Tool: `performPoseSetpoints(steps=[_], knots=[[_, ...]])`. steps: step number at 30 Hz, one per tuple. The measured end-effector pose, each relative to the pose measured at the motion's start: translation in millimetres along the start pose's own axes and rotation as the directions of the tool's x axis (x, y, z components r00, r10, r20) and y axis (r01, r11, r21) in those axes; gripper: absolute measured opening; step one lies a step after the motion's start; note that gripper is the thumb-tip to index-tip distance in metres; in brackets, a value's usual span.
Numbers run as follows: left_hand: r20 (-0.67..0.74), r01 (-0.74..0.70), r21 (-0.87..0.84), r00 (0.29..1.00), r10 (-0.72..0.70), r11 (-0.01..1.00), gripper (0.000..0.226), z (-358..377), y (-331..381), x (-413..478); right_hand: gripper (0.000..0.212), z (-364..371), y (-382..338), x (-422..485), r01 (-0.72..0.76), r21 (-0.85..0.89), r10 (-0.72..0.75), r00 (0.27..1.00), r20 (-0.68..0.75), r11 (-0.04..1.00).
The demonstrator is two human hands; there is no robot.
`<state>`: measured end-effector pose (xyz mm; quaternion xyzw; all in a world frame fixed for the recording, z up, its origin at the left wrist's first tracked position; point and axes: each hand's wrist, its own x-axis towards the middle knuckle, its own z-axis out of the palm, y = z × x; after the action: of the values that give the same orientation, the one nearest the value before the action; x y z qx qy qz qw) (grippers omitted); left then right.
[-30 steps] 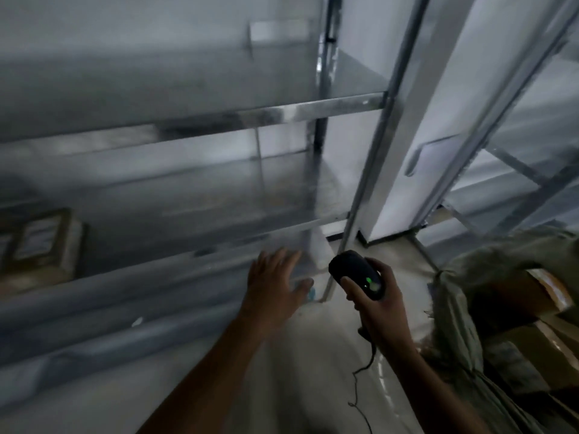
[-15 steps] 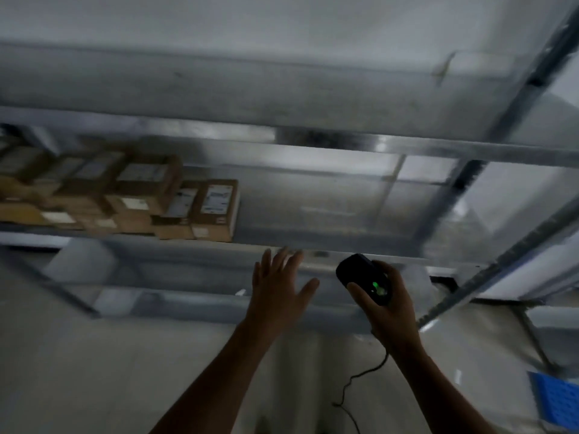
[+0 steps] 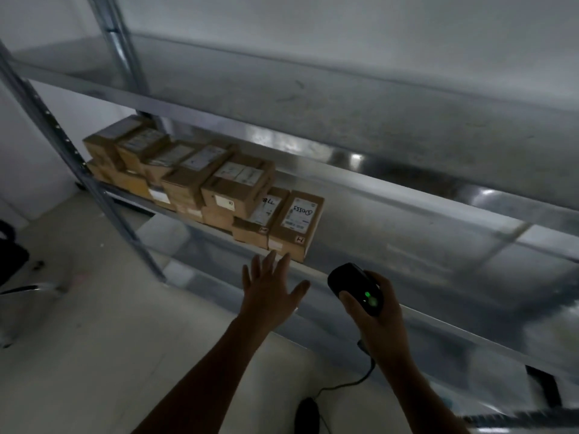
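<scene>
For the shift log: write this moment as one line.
left hand: open, near rightmost box | right hand: grips scanner, green light lit | boxes: stacked on shelf

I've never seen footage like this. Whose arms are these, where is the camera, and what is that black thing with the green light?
There is no machine here. A person wears a wide-angle camera on the head, so you look forward and down along their own arms. The left hand is open with its fingers spread, and reaches toward the nearest cardboard box. The right hand holds a black scanner, seemingly for barcodes, with its green light on. Its cord trails down. In front stands a metal rack. On its middle shelf, brown labelled boxes are stacked in a row.
</scene>
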<state>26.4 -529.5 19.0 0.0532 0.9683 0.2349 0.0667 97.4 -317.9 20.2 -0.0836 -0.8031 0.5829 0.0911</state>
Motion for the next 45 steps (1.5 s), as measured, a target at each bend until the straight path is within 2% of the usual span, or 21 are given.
performPoseSetpoints(steps=[4, 9, 13, 18, 23, 28, 32, 35, 38, 41, 43, 45], knots=[[0.038, 0.055, 0.039, 0.998, -0.056, 0.998, 0.081, 7.0, 0.9, 36.4, 0.063, 4.7, 10.8, 37.6, -0.026, 0.042, 0.024, 0.999, 0.036, 0.999], [0.016, 0.024, 0.098, 1.000, -0.025, 0.995, 0.089, 20.3, -1.8, 91.1, 0.070, 7.3, 18.8, 76.4, -0.047, 0.098, 0.040, 0.997, 0.073, 0.994], [-0.027, 0.037, 0.169, 0.999, -0.032, 0.985, 0.090, 31.4, -5.6, 138.9, 0.060, 10.6, 31.7, 99.4, -0.078, 0.116, 0.066, 0.992, 0.110, 0.990], [0.052, 0.086, 0.240, 0.993, -0.101, 0.967, 0.095, 41.7, -1.4, 179.5, 0.055, 7.2, 36.6, 112.4, -0.130, 0.143, 0.105, 0.980, 0.167, 0.981], [0.073, 0.117, 0.274, 0.987, -0.142, 0.955, 0.089, 51.0, 0.8, 189.7, 0.049, -4.8, 44.1, 122.5, -0.147, 0.140, 0.128, 0.982, 0.138, 0.979], [0.075, 0.109, 0.245, 0.989, -0.131, 0.963, 0.083, 51.1, 7.9, 191.2, 0.060, -8.3, 59.4, 127.0, -0.179, 0.149, 0.164, 0.980, 0.108, 0.972], [0.114, 0.000, 0.286, 0.993, -0.034, 0.958, 0.084, 65.8, 23.2, 171.8, 0.074, -4.5, 66.3, 124.6, -0.208, 0.156, 0.200, 0.978, 0.067, 0.966], [0.144, -0.061, 0.292, 0.989, 0.019, 0.955, 0.083, 81.0, 35.0, 149.8, 0.069, -3.9, 69.3, 121.6, -0.233, 0.148, 0.233, 0.972, 0.021, 0.961], [0.175, -0.050, 0.188, 0.984, 0.016, 0.981, 0.076, 85.9, 31.0, 145.3, 0.057, -6.2, 72.5, 121.8, -0.249, 0.128, 0.252, 0.968, -0.006, 0.960], [0.127, -0.040, -0.056, 0.991, 0.047, 0.998, 0.061, 82.8, 16.0, 154.5, 0.053, -9.2, 78.6, 125.8, -0.262, 0.106, 0.265, 0.964, -0.014, 0.959], [0.117, 0.009, -0.228, 0.993, 0.018, 0.974, 0.075, 81.9, 7.0, 162.0, 0.052, -9.2, 83.5, 129.2, -0.276, 0.111, 0.280, 0.960, -0.023, 0.955], [0.178, 0.151, -0.373, 0.980, -0.089, 0.916, 0.111, 78.3, 0.5, 170.0, 0.052, -5.9, 89.6, 132.7, -0.294, 0.120, 0.299, 0.954, -0.024, 0.948]])
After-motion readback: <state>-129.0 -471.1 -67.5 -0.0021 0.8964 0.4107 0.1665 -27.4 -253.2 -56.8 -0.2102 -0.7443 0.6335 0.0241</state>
